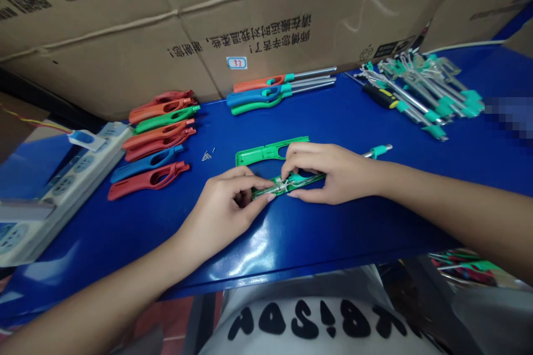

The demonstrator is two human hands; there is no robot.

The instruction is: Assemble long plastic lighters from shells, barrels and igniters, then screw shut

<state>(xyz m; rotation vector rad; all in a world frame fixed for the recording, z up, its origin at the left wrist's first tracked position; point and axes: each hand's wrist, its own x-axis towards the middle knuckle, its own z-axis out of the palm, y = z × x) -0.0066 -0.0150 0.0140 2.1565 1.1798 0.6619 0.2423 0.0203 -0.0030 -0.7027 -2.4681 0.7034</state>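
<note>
A green lighter half-shell (pixel 272 189) lies open side up between my hands, with a clear fuel tank and small inner parts in it. My left hand (pixel 225 199) pinches its left end between thumb and fingers. Bent over the middle is my right hand (pixel 335 175), its fingertips on the inner parts and its thumb along the near edge. A metal tube (pixel 370 153) with a teal piece sticks out past my right hand. Just behind lies the other green half-shell (pixel 260 154), inner face up. My fingers hide part of the assembly.
Red, orange, green and blue lighter handles (pixel 154 132) line the left side, beside a power strip (pixel 79 177) and small screws (pixel 207 156). Lighters with metal tubes (pixel 266 94) lie at the back. A screwdriver (pixel 381 96) and inner assemblies (pixel 433 89) are at the right. A cardboard box (pixel 137 50) stands behind.
</note>
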